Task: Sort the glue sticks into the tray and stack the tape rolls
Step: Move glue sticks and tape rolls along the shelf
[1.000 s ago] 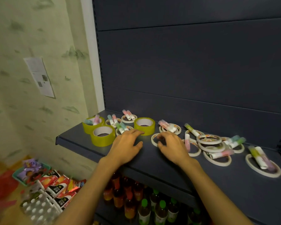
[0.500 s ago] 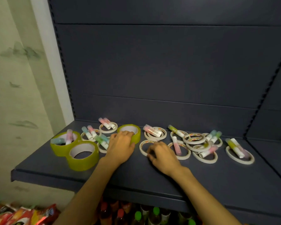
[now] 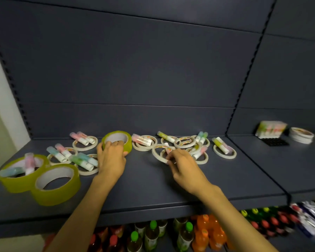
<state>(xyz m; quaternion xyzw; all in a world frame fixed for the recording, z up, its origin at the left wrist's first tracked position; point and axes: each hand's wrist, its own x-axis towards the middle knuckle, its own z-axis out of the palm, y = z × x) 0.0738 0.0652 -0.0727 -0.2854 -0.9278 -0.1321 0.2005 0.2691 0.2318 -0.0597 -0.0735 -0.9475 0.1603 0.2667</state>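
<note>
My left hand (image 3: 111,156) grips the near side of a wide yellow tape roll (image 3: 117,139) at the back of the dark shelf (image 3: 144,182). My right hand (image 3: 182,163) pinches the rim of a thin white tape ring (image 3: 157,151). Two more yellow rolls sit at the left: one (image 3: 55,182) lying flat and hollow, one (image 3: 18,171) with glue sticks lying across it. Several pastel glue sticks, such as a pink pair (image 3: 81,138) and a green one (image 3: 220,144), lie on thin white rings across the shelf.
On the neighbouring shelf at the right sit a pack of glue sticks (image 3: 270,129), a dark tray (image 3: 275,142) and a stack of thin white rolls (image 3: 301,135). Bottles (image 3: 204,231) fill the shelf below. A shelf upright (image 3: 244,88) divides the two bays.
The view has swung right and down, bringing the right bay into sight. My left hand moved onto the yellow roll at the back; my right hand took hold of the white ring's rim.
</note>
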